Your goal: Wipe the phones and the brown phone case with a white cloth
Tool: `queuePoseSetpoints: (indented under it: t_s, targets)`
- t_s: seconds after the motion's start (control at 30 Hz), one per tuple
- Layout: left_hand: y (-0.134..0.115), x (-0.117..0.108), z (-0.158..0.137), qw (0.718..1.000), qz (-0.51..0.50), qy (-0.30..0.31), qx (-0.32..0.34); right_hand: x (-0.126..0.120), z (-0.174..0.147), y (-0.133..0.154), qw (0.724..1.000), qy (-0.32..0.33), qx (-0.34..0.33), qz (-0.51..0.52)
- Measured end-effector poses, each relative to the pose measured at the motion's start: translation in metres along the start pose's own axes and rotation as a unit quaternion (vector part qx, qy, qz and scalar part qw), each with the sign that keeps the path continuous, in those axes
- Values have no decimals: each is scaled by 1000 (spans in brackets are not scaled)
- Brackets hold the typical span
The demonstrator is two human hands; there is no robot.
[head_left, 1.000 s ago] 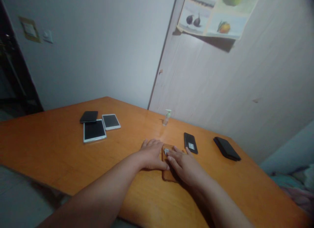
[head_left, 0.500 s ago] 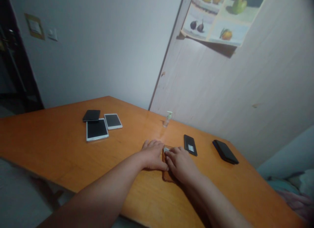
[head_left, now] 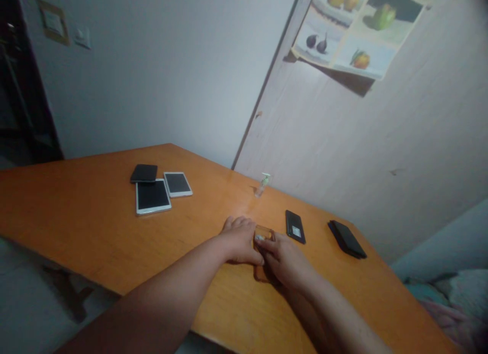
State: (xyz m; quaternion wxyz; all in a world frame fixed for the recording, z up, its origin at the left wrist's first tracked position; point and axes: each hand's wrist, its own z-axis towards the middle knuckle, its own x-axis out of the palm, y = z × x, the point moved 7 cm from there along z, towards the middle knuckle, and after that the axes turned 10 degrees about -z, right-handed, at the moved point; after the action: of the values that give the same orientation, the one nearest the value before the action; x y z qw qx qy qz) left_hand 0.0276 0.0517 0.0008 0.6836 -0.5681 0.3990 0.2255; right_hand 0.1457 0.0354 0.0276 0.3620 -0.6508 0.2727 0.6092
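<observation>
A clear, brownish phone case lies flat on the wooden table, partly hidden beneath my hands. My left hand rests at its left edge, fingers stretched out over the table and thumb reaching onto the case. Over the case, my right hand is closed, its fingertips pressing a small whitish wad against the upper part. Most of the wad is covered by the fingers, so I cannot make out its material.
Beyond my right hand lies a black phone, with a black wallet-like item farther right. A clear pump bottle stands near the wall. At left are two white-framed tablets and a dark flat case. The table meets the wall.
My right hand has shifted slightly down the case with the whitish wad, and its fingers are more curled. More of the case's top end shows. My left hand stays in place.
</observation>
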Motion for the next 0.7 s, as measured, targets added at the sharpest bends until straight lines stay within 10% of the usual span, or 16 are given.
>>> queuePoseSetpoints:
  t_s: [0.7]
  targets:
    - [2, 1, 2, 1000, 7, 3, 5, 2, 11, -45, 983, -21, 180, -31]
